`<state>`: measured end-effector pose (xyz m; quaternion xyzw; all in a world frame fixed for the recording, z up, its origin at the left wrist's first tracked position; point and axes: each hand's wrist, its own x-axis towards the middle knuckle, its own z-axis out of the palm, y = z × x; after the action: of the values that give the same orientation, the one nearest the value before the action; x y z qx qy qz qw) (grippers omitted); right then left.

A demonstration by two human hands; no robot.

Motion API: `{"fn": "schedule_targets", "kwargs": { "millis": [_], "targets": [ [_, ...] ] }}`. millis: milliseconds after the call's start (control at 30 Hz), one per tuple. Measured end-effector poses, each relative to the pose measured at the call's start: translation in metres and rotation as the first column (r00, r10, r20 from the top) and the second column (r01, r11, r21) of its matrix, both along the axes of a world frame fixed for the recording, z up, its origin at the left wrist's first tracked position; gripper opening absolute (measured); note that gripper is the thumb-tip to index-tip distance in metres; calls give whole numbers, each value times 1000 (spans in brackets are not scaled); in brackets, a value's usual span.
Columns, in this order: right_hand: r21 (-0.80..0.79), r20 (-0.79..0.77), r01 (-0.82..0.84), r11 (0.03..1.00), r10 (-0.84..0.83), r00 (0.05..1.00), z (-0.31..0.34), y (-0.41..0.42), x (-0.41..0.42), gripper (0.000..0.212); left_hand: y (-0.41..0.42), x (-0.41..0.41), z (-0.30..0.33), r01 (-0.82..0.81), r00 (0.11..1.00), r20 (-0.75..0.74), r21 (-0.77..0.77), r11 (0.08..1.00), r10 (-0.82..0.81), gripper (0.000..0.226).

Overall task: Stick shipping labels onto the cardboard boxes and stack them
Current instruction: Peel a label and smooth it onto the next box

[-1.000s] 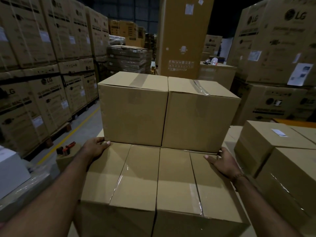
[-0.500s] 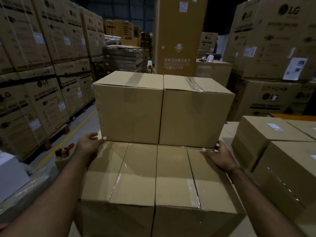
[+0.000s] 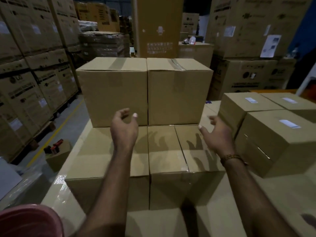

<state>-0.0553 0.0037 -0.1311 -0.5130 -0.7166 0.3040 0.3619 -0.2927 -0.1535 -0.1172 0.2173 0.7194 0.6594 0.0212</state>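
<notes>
Now both hands (image 3: 125,129) hover above stacked boxes (image 3: 112,93).

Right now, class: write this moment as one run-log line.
left hand: open, holding nothing | right hand: open, holding nothing | plain brown cardboard boxes: stacked, unlabelled | white-labelled cardboard boxes: right

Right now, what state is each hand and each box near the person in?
left hand: raised above the front boxes, fingers loosely curled, holding nothing
right hand: raised, fingers relaxed, holding nothing
two upper boxes: taped shut, side by side, no label visible
front boxes: taped shut, no label visible
boxes at right: closed, a white label on top of each
</notes>
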Motion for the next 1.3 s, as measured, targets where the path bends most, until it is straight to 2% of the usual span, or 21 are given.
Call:
{"fn": "schedule_targets", "kwargs": {
  "millis": [133, 267, 400, 533, 733, 967, 1133, 1300],
  "targets": [
    [58, -15, 50, 997, -49, 999, -3, -43, 32, 49, -1, 65, -27, 274, 957, -57, -136, 952, -284, 25],
    [72, -72, 82, 994, -76, 994, -20, -64, 72, 36, -11, 113, -55, 410, 902, -73, -164, 897, -426, 28],
    [108, -102, 55, 993, -44, 994, -37, -65, 120, 27, -16, 159, -67, 392, 906, -88, -201, 898, -415, 21],
    [111, -134, 12, 994, 2, 991, -47, -48, 172, 21, -3, 209, -61, 335, 926, -116, -184, 924, -359, 26],
    [129, -71, -106, 986, 116, 991, -50, -18, 262, 23, 36, 297, -44, 298, 934, -158, -147, 943, -320, 25],
    [108, -90, -32, 994, 41, 995, -41, 20, 338, 19, 86, 371, -47, 408, 890, -155, -147, 901, -428, 26],
    [115, -92, 36, 993, -26, 995, -41, 47, 357, 18, 123, 383, -56, 472, 858, -143, -159, 867, -493, 26],
    [103, -5, 28, 994, -28, 1000, -46, 70, 362, 18, 158, 382, -70, 489, 859, -106, -121, 864, -501, 25]
  ]
}}
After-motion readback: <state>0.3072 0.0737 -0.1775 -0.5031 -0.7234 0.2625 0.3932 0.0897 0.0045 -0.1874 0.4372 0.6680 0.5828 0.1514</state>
